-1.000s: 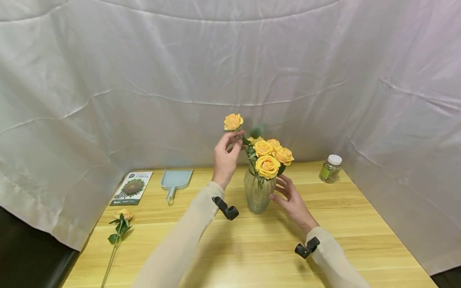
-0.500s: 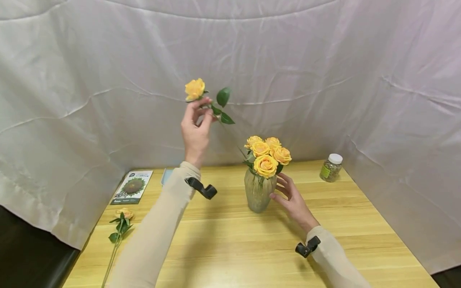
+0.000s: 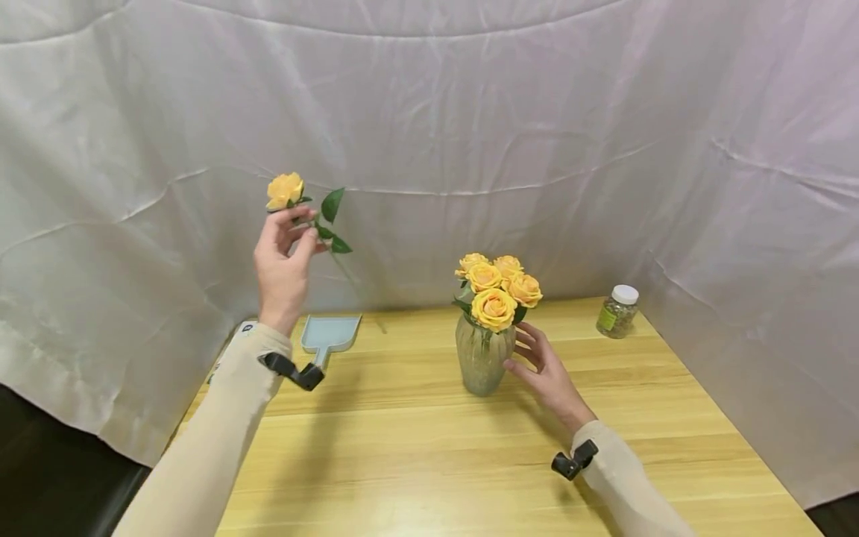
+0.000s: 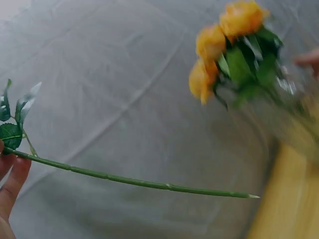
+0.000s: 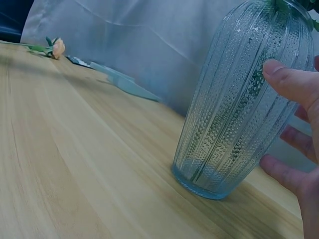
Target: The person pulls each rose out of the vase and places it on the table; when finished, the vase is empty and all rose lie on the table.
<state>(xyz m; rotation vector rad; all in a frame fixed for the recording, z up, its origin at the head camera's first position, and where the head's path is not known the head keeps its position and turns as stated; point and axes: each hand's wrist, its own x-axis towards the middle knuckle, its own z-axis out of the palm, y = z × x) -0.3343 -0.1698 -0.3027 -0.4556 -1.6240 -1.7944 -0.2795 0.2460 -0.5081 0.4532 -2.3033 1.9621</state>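
In the head view my left hand (image 3: 283,280) pinches a yellow rose (image 3: 285,191) by its stem just below the bloom, up in the air at the left. Its bare green stem (image 4: 124,179) stretches across the left wrist view, the tip free. The ribbed glass vase (image 3: 482,365) stands upright on the table with several yellow roses (image 3: 493,309) in it. My right hand (image 3: 546,377) holds the vase at its right side, thumb toward the front; in the right wrist view the thumb lies against the glass (image 5: 234,109) and the other fingers curve behind.
A light blue dustpan (image 3: 330,333) lies at the back left. A sunflower packet (image 3: 243,330) is mostly behind my left sleeve. Another rose (image 5: 58,48) lies on the table's left side. A white-lidded jar (image 3: 617,313) stands back right. Grey cloth (image 3: 429,134) hangs behind.
My left hand has drawn the rose up out of the vase and carried it left, lowering slightly at the end. The right hand and vase have stayed put.
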